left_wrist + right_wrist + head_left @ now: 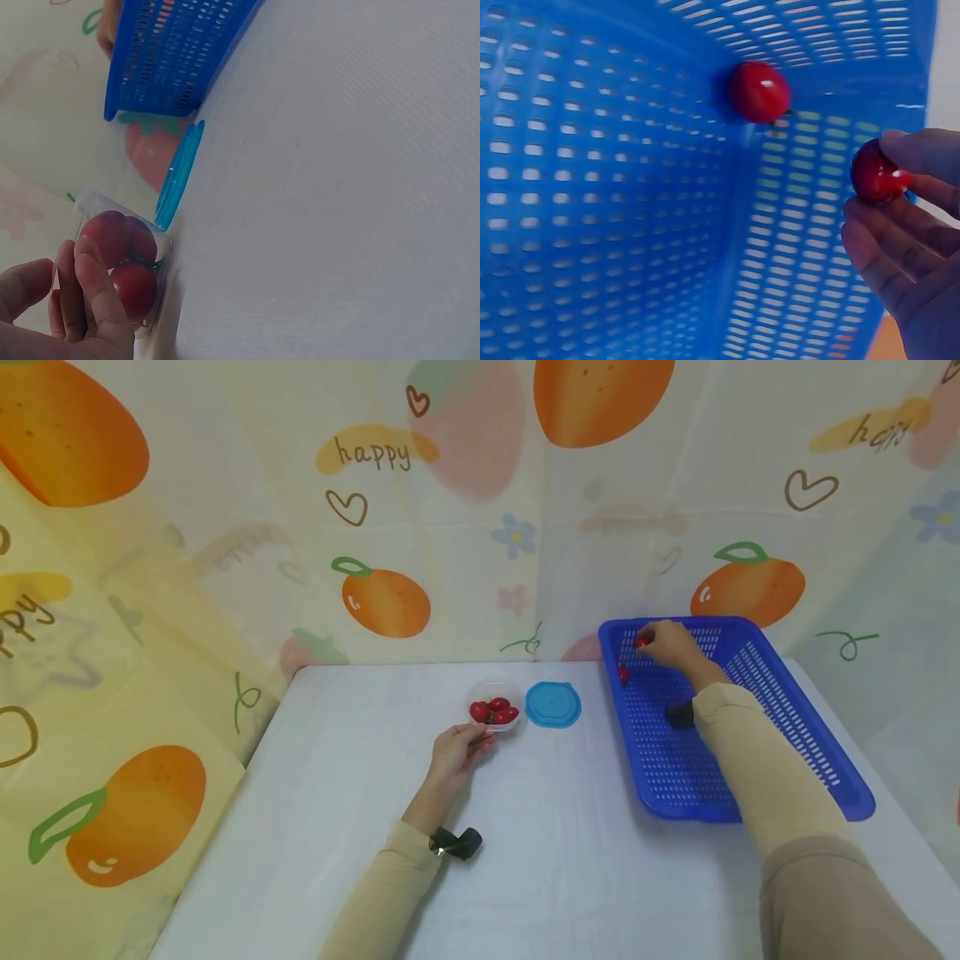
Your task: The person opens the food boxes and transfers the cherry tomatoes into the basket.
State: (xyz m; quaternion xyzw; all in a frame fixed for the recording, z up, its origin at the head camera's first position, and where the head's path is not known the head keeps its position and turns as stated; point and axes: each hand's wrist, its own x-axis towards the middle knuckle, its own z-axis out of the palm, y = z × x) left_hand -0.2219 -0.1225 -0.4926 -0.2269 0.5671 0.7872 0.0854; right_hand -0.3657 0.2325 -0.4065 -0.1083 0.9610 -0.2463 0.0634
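My left hand [456,750] holds the near rim of a small clear plastic container [491,688], thumb and fingers on either side of its wall. Several red cherry tomatoes [135,289] lie inside it. Over at the back left corner of a blue plastic basket [637,756], my right hand [671,645] pinches one cherry tomato [875,172] between thumb and fingertips, within the basket's outline. Another cherry tomato [759,91], with a green stem, rests in the basket's corner.
A round light-blue lid [553,704] lies on the white table [555,852] between container and basket. Behind the table hangs a fruit-printed cloth [465,543]. The tall, slotted basket walls surround the right hand's space.
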